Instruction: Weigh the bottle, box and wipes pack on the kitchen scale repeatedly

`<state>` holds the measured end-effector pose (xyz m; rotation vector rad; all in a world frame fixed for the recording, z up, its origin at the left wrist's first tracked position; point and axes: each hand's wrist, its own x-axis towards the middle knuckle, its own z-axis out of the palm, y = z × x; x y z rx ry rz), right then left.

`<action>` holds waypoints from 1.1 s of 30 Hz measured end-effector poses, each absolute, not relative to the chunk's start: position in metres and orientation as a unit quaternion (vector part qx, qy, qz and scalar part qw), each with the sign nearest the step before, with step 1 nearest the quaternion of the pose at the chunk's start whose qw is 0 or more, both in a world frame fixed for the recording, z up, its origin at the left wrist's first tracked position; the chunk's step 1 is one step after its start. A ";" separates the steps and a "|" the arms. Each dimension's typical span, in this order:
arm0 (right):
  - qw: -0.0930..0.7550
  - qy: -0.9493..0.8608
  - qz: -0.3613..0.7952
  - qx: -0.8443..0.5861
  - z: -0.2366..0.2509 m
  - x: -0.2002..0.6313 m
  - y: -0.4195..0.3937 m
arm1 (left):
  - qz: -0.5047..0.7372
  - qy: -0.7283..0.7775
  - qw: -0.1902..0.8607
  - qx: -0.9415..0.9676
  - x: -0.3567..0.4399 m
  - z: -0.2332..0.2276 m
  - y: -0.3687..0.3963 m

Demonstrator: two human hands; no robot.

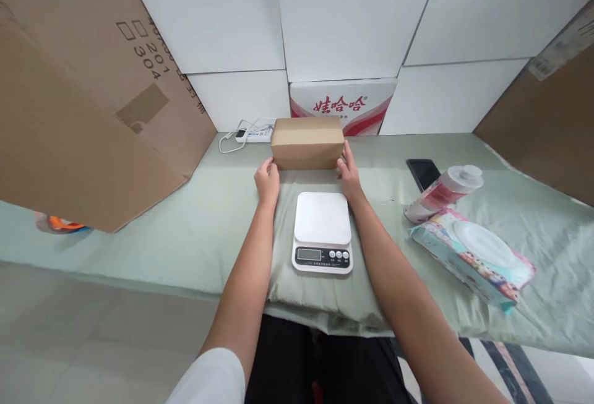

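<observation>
A small brown cardboard box (307, 144) stands at the back of the cloth-covered surface. My left hand (268, 180) has its fingers curled against the box's lower left corner. On the opposite side, my right hand (349, 174) grips the right edge, thumb in front and fingers along the side. Between my forearms lies a white kitchen scale (322, 218), its plate bare and its display (309, 254) showing no readable digits. The undersides of my fingers and the box's contents are hidden.
A power strip (254, 135) with a white cable lies behind the box's left side. Rightward are a phone (423, 174), a tilted bottle (443, 193) and a wipes pack (473, 258). Large cartons (93, 94) flank both sides; white boxes (338, 14) form a wall behind.
</observation>
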<state>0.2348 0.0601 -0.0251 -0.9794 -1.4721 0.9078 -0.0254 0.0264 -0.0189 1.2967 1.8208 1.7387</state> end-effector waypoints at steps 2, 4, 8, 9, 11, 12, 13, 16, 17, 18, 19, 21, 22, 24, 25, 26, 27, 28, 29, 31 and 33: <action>0.543 -0.616 0.396 -0.410 -0.024 0.234 0.059 | 0.605 0.642 0.136 0.452 -0.026 -0.020 0.027; 0.542 -0.612 0.407 -0.408 -0.023 0.233 0.057 | 0.605 0.644 0.140 0.447 -0.028 -0.022 0.030; 0.543 -0.608 0.409 -0.410 -0.022 0.231 0.055 | 0.614 0.635 0.178 0.435 -0.029 -0.027 0.034; 0.539 -0.611 0.410 -0.410 -0.023 0.231 0.056 | 0.616 0.633 0.182 0.434 -0.029 -0.027 0.034; 0.525 -0.621 0.415 -0.408 -0.024 0.232 0.058 | 0.617 0.630 0.187 0.433 -0.028 -0.027 0.034; 0.519 -0.625 0.416 -0.408 -0.025 0.233 0.060 | 0.615 0.630 0.190 0.434 -0.028 -0.026 0.034; 0.514 -0.629 0.416 -0.408 -0.026 0.233 0.061 | 0.614 0.629 0.194 0.435 -0.028 -0.026 0.033; 0.510 -0.635 0.412 -0.409 -0.026 0.233 0.061 | 0.616 0.625 0.202 0.435 -0.028 -0.025 0.032; 0.510 -0.636 0.410 -0.409 -0.025 0.233 0.061 | 0.617 0.624 0.203 0.434 -0.028 -0.024 0.032; 0.511 -0.636 0.410 -0.409 -0.024 0.232 0.059 | 0.618 0.623 0.203 0.434 -0.028 -0.024 0.032; 0.511 -0.635 0.410 -0.410 -0.023 0.232 0.058 | 0.618 0.623 0.203 0.435 -0.028 -0.024 0.032; 0.510 -0.633 0.413 -0.410 -0.022 0.231 0.055 | 0.617 0.625 0.200 0.435 -0.028 -0.025 0.032; 0.510 -0.632 0.416 -0.410 -0.021 0.230 0.054 | 0.616 0.626 0.199 0.434 -0.028 -0.025 0.032; 0.509 -0.627 0.422 -0.412 -0.020 0.228 0.054 | 0.612 0.630 0.193 0.437 -0.027 -0.025 0.033; 0.510 -0.622 0.424 -0.416 -0.018 0.227 0.054 | 0.609 0.632 0.188 0.440 -0.027 -0.024 0.033; 0.513 -0.616 0.423 -0.422 -0.014 0.226 0.053 | 0.607 0.634 0.183 0.443 -0.027 -0.024 0.032; 0.520 -0.609 0.415 -0.432 -0.008 0.225 0.050 | 0.604 0.636 0.178 0.446 -0.027 -0.023 0.032; 0.529 -0.606 0.397 -0.442 0.001 0.226 0.044 | 0.600 0.639 0.175 0.448 -0.027 -0.022 0.031; 0.541 -0.607 0.368 -0.450 0.012 0.228 0.034 | 0.594 0.643 0.174 0.450 -0.026 -0.021 0.030; 0.566 -0.625 0.281 -0.458 0.041 0.237 -0.004 | 0.580 0.651 0.171 0.460 -0.025 -0.018 0.026; 0.577 -0.661 0.182 -0.444 0.071 0.254 -0.062 | 0.565 0.652 0.162 0.479 -0.023 -0.014 0.022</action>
